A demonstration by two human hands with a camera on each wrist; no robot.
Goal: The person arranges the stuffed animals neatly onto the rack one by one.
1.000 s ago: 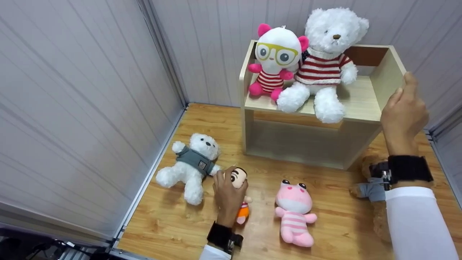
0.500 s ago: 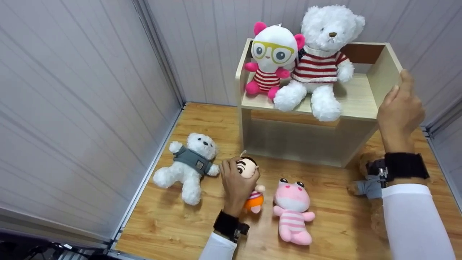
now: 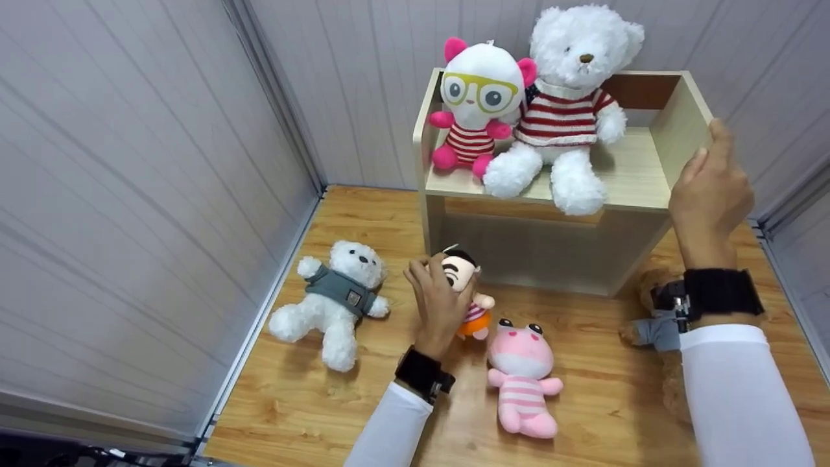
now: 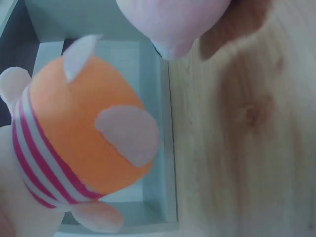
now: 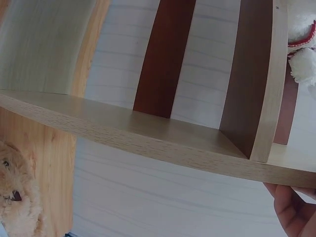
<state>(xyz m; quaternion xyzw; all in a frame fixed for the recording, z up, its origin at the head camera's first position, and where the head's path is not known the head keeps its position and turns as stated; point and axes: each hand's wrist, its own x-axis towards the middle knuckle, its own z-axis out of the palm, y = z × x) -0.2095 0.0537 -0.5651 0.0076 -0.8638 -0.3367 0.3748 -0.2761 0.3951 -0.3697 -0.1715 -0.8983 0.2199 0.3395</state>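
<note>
My left hand [image 3: 441, 298] grips a small doll [image 3: 475, 322] by its head, in front of the shelf's lower opening. The doll has black hair, a striped top and orange shorts; my fingers hide part of its face. Its shorts and feet fill much of the left wrist view, the doll [image 4: 94, 118] lying sideways there. My right hand [image 3: 712, 188] holds the right side panel of the small wooden shelf [image 3: 639, 162]. In the right wrist view, curled fingers [image 5: 291, 210] touch the panel's edge from outside. A pink frog plush [image 3: 522, 373] lies just right of the doll.
On the shelf's upper level sit a pink-and-white plush with yellow glasses [image 3: 481, 97] and a white bear in a striped sweater [image 3: 564, 117]. A white bear in a grey top [image 3: 340, 292] lies at left. A brown plush [image 5: 17, 192] lies right of the shelf.
My left hand has carried the doll forward and to the right, from beside the grey-topped bear toward the shelf front. My right hand stays on the side panel; the whole view has shifted slightly.
</note>
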